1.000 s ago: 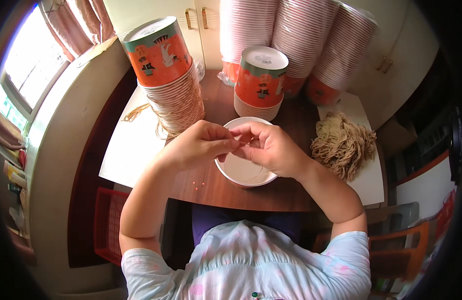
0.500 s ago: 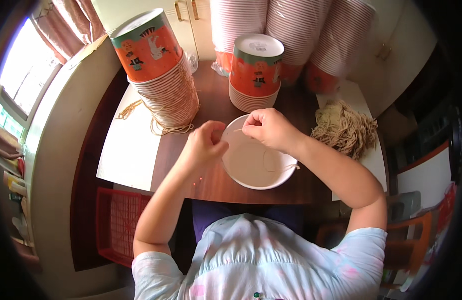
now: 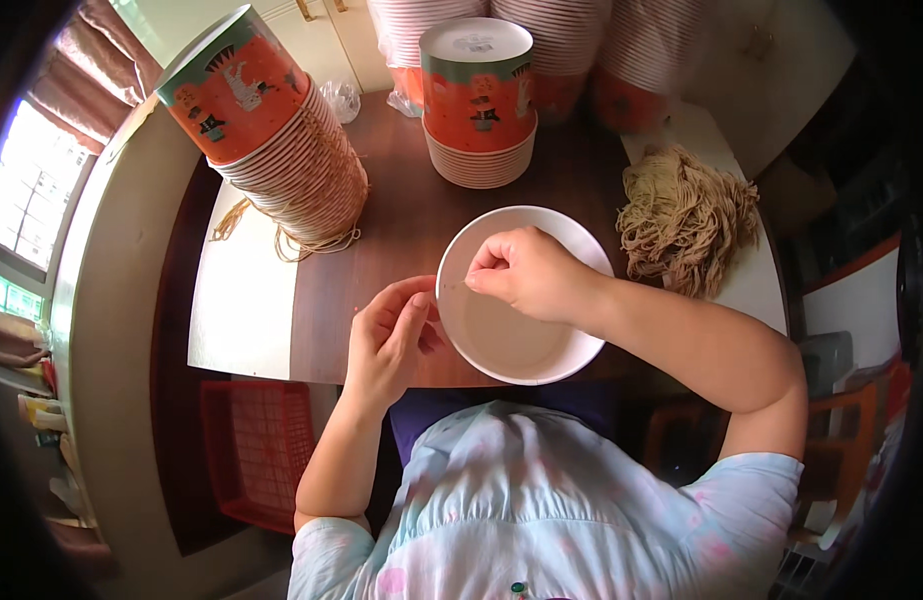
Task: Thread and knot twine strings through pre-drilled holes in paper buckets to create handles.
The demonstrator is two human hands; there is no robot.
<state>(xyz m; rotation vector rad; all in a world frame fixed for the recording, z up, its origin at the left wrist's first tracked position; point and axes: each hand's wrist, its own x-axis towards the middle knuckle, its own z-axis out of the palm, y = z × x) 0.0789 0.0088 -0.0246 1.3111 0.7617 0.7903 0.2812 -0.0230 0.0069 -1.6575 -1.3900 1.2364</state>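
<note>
A white paper bucket [image 3: 511, 350] stands mouth up at the near table edge, its inside facing me. My right hand [image 3: 526, 270] reaches over its mouth, thumb and fingertips pinched near the left inner wall. The thin cord at those fingertips barely shows now. A small dark spot, perhaps a hole, marks the wall beside them. Outside the left rim is my left hand [image 3: 386, 340], fingers stretched toward the bucket and thumb apart. Its fingertips are partly hidden, so I cannot tell whether they touch the wall.
An upside-down stack of orange-green buckets [image 3: 251, 100], hung with cords, leans at left. A shorter bucket stack [image 3: 478, 110] stands behind the white bucket; bagged stacks [image 3: 551, 50] rise beyond. A beige cord heap [image 3: 686, 220] lies right. A red plastic basket [image 3: 261, 440] sits lower left.
My left hand has come down and its fingers have spread beside the rim. My right hand has lowered toward the inner wall. The cord loop inside the bucket no longer shows. The view has shifted.
</note>
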